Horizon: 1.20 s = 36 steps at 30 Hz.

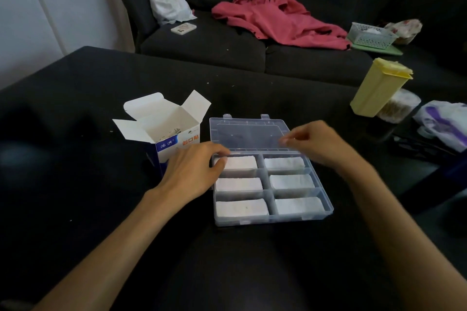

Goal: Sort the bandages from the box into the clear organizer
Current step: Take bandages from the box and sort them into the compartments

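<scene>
The clear organizer (273, 214) lay open on the black tabletop (75, 184), a white stack of bandages (241, 206) in each of its six compartments. The opened box (164, 131) stood just left. The left hand (194, 171) rested loosely spread on the back-left corner; the right hand (316, 141) seemingly pinched the lid (247, 134) edge.

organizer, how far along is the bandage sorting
Nearly done: all six compartments of the clear organizer hold white bandage stacks. In hand: the right hand pinches the open lid, and the left hand rests at the far-left compartment. Left: the box seems to hold a few pieces, then close the lid.
</scene>
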Each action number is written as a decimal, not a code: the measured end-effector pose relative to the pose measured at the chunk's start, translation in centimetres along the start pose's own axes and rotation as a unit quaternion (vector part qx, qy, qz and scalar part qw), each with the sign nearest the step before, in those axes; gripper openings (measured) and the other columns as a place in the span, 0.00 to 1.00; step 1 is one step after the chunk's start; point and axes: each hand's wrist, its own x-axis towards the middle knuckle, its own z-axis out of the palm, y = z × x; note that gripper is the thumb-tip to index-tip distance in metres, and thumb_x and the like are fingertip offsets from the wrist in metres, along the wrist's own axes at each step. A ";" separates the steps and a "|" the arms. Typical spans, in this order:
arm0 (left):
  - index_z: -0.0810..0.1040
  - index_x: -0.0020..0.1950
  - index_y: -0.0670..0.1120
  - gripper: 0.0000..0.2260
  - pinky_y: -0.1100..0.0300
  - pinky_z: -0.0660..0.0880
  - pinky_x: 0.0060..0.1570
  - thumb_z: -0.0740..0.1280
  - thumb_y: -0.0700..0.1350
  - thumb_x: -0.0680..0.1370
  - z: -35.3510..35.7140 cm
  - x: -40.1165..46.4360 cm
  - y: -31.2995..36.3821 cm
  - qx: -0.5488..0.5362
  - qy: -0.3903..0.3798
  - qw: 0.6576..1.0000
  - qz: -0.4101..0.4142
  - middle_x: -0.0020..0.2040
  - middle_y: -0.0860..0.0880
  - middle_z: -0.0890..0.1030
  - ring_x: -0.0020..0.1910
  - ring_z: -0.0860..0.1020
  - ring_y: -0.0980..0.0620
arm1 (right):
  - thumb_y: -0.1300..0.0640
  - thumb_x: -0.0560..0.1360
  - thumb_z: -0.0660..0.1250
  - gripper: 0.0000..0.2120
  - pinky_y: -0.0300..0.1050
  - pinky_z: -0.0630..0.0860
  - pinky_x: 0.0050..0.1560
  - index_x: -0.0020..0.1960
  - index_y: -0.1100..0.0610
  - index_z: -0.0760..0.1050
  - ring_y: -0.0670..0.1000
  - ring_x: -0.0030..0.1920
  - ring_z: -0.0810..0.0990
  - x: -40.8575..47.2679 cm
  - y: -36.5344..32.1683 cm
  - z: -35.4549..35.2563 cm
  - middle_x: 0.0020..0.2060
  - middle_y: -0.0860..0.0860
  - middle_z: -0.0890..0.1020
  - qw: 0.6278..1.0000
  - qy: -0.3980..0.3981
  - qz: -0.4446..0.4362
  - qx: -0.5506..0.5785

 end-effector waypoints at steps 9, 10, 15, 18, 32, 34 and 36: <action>0.76 0.63 0.56 0.13 0.51 0.74 0.61 0.64 0.49 0.78 -0.2 0.0 -0.2 -0.006 -0.001 1.000 -0.003 0.61 0.55 0.79 0.58 0.76 0.53 | 0.57 0.75 0.67 0.05 0.42 0.72 0.44 0.45 0.58 0.79 0.50 0.44 0.78 1.0 3.5 -0.6 0.44 0.55 0.80 0.986 -0.028 0.148 -0.075; 0.76 0.63 0.56 0.13 0.52 0.74 0.61 0.64 0.49 0.78 -0.2 0.0 -0.3 -0.005 0.000 1.000 -0.001 0.61 0.55 0.79 0.58 0.76 0.53 | 0.57 0.75 0.67 0.05 0.42 0.73 0.44 0.44 0.58 0.79 0.51 0.44 0.79 1.2 3.7 -0.3 0.45 0.55 0.81 0.985 -0.024 0.152 -0.082; 0.76 0.62 0.56 0.13 0.54 0.75 0.60 0.64 0.49 0.78 -0.3 -0.1 -0.3 -0.007 0.004 1.000 0.008 0.61 0.55 0.79 0.58 0.77 0.54 | 0.56 0.74 0.68 0.06 0.44 0.75 0.44 0.44 0.58 0.79 0.53 0.45 0.80 1.4 4.0 -0.1 0.43 0.56 0.81 0.981 -0.013 0.162 -0.105; 0.77 0.61 0.55 0.12 0.61 0.74 0.53 0.64 0.50 0.78 -0.9 -0.6 0.3 -0.012 0.062 0.998 0.026 0.59 0.56 0.80 0.54 0.78 0.55 | 0.54 0.75 0.67 0.06 0.41 0.72 0.38 0.46 0.57 0.79 0.50 0.40 0.77 0.9 3.1 -1.2 0.42 0.52 0.80 0.984 0.015 0.140 -0.112; 0.80 0.58 0.47 0.13 0.52 0.64 0.66 0.60 0.49 0.79 -5.9 -5.3 -4.8 0.103 0.191 0.976 0.021 0.61 0.51 0.78 0.68 0.68 0.51 | 0.58 0.76 0.65 0.31 0.50 0.51 0.71 0.74 0.46 0.57 0.54 0.75 0.54 -3.6 -6.2 6.6 0.75 0.50 0.57 0.901 0.117 -0.355 -0.222; 0.81 0.57 0.49 0.11 0.53 0.68 0.62 0.62 0.48 0.79 -6.2 -6.3 -5.4 0.082 0.194 0.976 0.051 0.59 0.54 0.80 0.67 0.69 0.54 | 0.52 0.73 0.69 0.29 0.55 0.58 0.68 0.71 0.46 0.63 0.59 0.71 0.62 -3.9 -6.9 7.9 0.73 0.52 0.63 0.881 0.128 -0.369 -0.267; 0.81 0.56 0.53 0.11 0.54 0.73 0.57 0.64 0.50 0.77 -6.4 -7.2 -5.5 0.045 0.196 0.978 0.051 0.59 0.56 0.79 0.65 0.70 0.58 | 0.48 0.69 0.73 0.25 0.56 0.69 0.62 0.64 0.46 0.73 0.60 0.64 0.71 -4.0 -7.2 8.4 0.66 0.53 0.71 0.880 0.154 -0.362 -0.267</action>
